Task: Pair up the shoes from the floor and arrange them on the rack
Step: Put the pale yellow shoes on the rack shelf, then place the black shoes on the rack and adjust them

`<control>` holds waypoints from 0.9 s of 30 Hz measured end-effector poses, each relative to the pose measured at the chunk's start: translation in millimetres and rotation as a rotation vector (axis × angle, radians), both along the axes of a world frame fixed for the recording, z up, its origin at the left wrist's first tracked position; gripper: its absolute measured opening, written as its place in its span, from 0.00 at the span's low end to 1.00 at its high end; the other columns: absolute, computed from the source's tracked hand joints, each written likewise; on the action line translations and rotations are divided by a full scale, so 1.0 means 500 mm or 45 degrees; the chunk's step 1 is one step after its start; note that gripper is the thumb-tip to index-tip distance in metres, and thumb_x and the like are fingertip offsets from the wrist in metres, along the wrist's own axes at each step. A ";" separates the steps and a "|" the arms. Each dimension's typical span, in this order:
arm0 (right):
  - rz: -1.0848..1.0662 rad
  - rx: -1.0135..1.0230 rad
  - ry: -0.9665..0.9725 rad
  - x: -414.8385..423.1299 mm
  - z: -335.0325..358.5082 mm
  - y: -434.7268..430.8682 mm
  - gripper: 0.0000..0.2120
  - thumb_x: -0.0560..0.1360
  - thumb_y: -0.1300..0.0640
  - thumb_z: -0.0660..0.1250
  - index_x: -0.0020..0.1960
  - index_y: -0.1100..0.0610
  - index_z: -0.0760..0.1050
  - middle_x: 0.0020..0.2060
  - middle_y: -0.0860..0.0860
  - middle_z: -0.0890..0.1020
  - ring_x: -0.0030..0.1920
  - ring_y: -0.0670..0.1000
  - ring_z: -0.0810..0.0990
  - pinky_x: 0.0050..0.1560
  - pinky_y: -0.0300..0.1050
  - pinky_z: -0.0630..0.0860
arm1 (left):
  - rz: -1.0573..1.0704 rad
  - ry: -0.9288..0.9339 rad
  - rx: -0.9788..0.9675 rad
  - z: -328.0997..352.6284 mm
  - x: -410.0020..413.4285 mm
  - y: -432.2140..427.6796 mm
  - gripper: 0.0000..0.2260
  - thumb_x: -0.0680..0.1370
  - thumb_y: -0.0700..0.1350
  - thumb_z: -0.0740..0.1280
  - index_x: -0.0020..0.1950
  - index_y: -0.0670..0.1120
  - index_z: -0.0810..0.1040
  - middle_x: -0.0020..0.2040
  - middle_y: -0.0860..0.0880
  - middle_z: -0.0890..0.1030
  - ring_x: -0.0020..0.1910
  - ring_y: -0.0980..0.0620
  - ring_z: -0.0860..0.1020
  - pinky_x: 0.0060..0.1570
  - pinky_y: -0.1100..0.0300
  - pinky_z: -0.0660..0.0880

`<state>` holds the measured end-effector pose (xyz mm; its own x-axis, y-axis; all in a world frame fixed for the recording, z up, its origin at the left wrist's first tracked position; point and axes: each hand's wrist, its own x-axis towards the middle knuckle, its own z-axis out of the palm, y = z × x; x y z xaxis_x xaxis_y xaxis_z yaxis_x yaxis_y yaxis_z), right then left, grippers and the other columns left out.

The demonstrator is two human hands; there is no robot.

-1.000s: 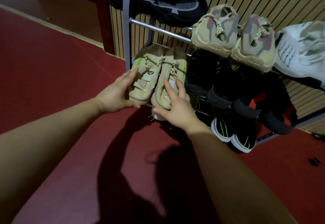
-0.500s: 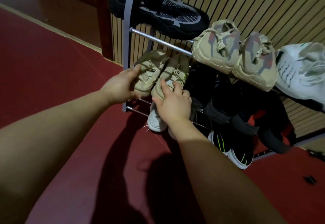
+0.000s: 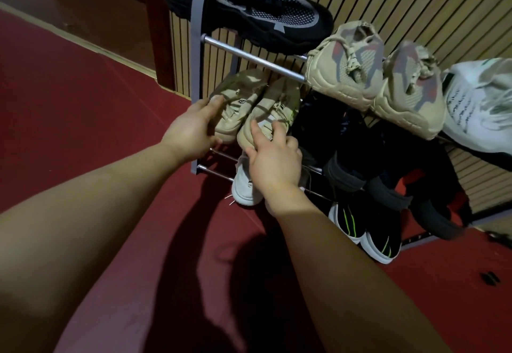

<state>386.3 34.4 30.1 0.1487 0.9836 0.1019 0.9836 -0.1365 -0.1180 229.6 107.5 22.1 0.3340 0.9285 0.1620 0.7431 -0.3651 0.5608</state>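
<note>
A pair of beige shoes with green accents sits side by side at the left end of a low tier of the metal shoe rack (image 3: 250, 59). My left hand (image 3: 191, 131) grips the toe and outer side of the left beige shoe (image 3: 235, 103). My right hand (image 3: 273, 163) rests on the toe of the right beige shoe (image 3: 273, 111), fingers curled over it. A white shoe (image 3: 243, 186) pokes out on the tier just below, partly hidden by my right hand.
A black mesh sneaker (image 3: 263, 15) sits on the top tier. Two tan camouflage shoes (image 3: 374, 75) and a white sneaker (image 3: 482, 106) fill the tier right of it. Dark shoes (image 3: 374, 164) and black green-striped shoes (image 3: 365, 228) crowd the lower right. Red floor (image 3: 83, 103) spreads leftward.
Both hands have pushed the beige pair deeper onto the rack tier. The view has shifted so the rack sits lower in frame and the white shoe underneath shows.
</note>
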 end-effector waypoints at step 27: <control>0.284 -0.853 0.228 -0.028 0.275 -0.061 0.39 0.79 0.46 0.61 0.77 0.43 0.36 0.77 0.55 0.37 0.76 0.58 0.52 0.74 0.49 0.57 | -0.077 0.329 -0.555 0.277 -0.124 -0.067 0.29 0.76 0.52 0.68 0.75 0.46 0.64 0.71 0.45 0.70 0.69 0.47 0.69 0.65 0.60 0.65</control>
<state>372.5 4.1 167.8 -0.1043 0.8352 -0.5400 0.9699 -0.0347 -0.2411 167.8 74.1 160.4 0.3673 0.8693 -0.3309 0.8623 -0.1849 0.4714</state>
